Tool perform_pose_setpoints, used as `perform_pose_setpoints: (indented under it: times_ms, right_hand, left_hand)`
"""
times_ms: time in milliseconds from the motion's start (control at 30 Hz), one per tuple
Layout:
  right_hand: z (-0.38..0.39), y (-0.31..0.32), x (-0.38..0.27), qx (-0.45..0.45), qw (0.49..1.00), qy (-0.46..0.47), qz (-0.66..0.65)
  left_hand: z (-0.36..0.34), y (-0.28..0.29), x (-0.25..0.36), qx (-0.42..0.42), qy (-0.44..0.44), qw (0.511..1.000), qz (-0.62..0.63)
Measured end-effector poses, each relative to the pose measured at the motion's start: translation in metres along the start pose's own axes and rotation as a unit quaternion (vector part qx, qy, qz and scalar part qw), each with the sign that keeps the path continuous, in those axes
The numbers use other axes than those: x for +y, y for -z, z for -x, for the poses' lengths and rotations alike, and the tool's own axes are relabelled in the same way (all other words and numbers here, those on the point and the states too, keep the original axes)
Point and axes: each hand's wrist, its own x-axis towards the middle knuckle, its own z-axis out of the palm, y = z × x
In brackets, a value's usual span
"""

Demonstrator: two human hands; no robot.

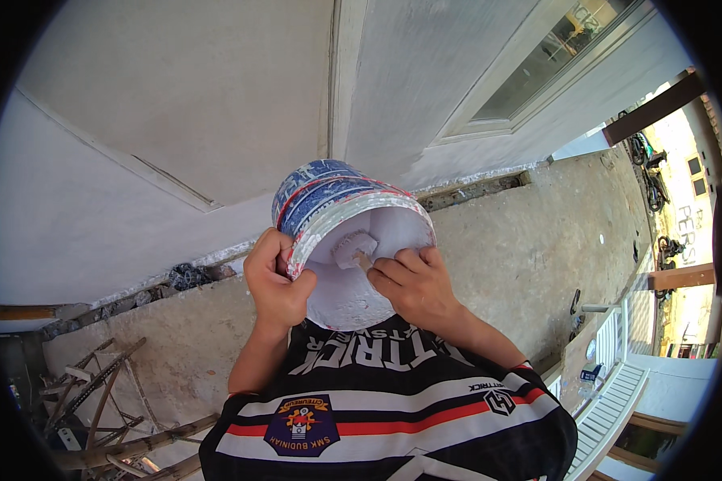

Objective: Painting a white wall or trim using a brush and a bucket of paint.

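A blue plastic paint bucket (317, 186) with red bands and white paint smears is tipped so that its mouth faces me. Closed round the left side of its rim is my left hand (277, 276), with the thumb over the edge. Inside, my right hand (413, 282) grips the handle of a paintbrush (353, 249); its broad, paint-coated head rests against or near the inner wall. I cannot tell whether the bristles touch the wall. White paint (349, 309) lies along the lower inside of the bucket.
A pale wall (217, 104) and a framed window (529, 72) rise ahead. Below runs a rough concrete floor (529, 240) with a narrow trench (477, 191) along the wall. Wooden poles (112, 393) lie at lower left. White slatted railing (618, 401) and motorcycles (656, 180) are at right.
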Motion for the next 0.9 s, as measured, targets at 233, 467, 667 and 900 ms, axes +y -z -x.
perform_pose_setpoints:
  times_ms: [233,467,667,900]
  right_hand:
    - [-0.003,0.012,0.002,0.015,1.000,-0.009,-0.009]
    - [-0.008,0.037,0.021,0.122,0.949,-0.184,-0.225]
    - [0.002,0.047,0.031,0.187,0.889,-0.291,-0.299]
    - [0.017,0.038,0.035,0.301,0.677,-0.363,-0.564]
  left_hand:
    - [0.001,-0.001,-0.005,0.013,0.019,1.000,-0.008]
    - [0.001,-0.008,-0.009,0.059,0.061,0.996,0.015]
    - [-0.001,-0.008,-0.017,0.088,0.076,0.992,0.046]
    - [0.001,-0.007,-0.020,0.094,0.084,0.991,0.052]
